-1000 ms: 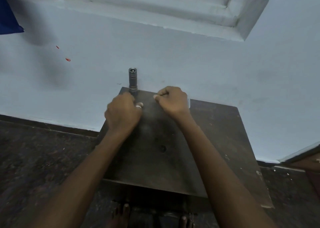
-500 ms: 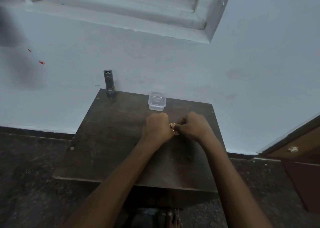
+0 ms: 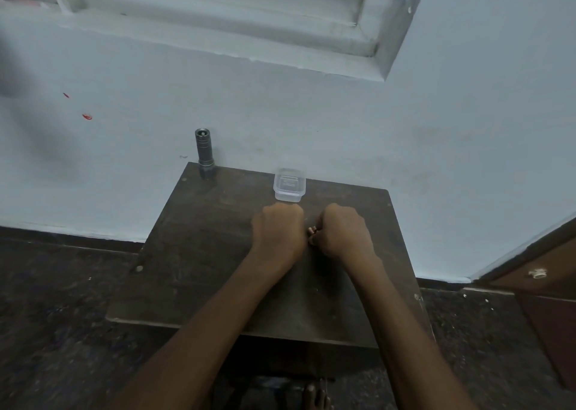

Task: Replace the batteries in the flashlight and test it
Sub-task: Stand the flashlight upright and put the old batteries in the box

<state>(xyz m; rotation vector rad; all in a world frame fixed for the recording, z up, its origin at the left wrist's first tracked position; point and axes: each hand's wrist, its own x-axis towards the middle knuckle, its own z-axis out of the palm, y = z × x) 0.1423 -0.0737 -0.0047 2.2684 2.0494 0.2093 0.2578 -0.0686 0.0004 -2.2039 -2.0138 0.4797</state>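
The flashlight (image 3: 204,154) is standing upright at the table's (image 3: 193,253) far left corner, well apart. I am clenching my left hand (image 3: 278,232) and right hand (image 3: 344,231) together mid-table, pinching a small coppery object (image 3: 312,231), perhaps a battery; a clear container (image 3: 289,185) is sitting just beyond.

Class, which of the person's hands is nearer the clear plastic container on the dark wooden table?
Left. The left hand sits directly below the clear plastic container; the right hand lies further right.

Dim bluish light, soft focus, wide-angle bending at edges
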